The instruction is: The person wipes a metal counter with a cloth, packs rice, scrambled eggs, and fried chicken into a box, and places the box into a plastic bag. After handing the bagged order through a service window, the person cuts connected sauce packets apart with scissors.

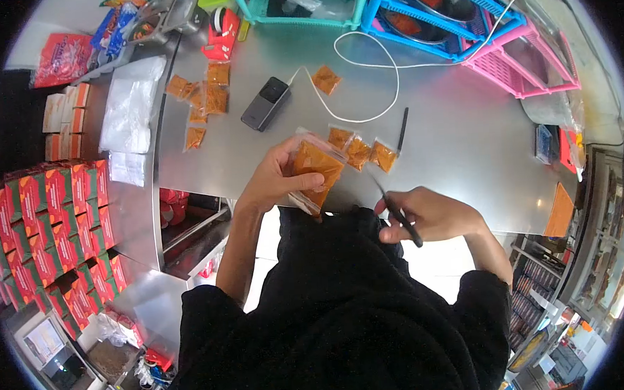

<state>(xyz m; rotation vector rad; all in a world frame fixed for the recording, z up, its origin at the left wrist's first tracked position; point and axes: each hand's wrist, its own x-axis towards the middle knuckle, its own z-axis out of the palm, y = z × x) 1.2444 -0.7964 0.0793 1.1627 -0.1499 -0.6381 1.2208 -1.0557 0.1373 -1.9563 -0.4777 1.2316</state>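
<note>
In my left hand point(279, 179) are clear plastic packets of orange-brown powder point(319, 166), gripped with the thumb across the front one. They are held above the front edge of the steel table, and how many are stacked there I cannot tell. My right hand point(433, 215), to the right of them, is closed around a slim black-handled knife point(400, 217). Its thin blade points up and left, apart from the packets. Just beyond the hands, small powder packets point(358, 152) lie on the table, with another packet point(326, 80) farther back.
More packets point(215, 99) lie at the left beside a grey power bank point(266, 103) with a white cable point(339, 116). A black stick point(403, 130) rests on the steel table point(458, 159). Behind are a red tape dispenser point(220, 34), blue rack point(416, 30) and pink basket point(509, 61).
</note>
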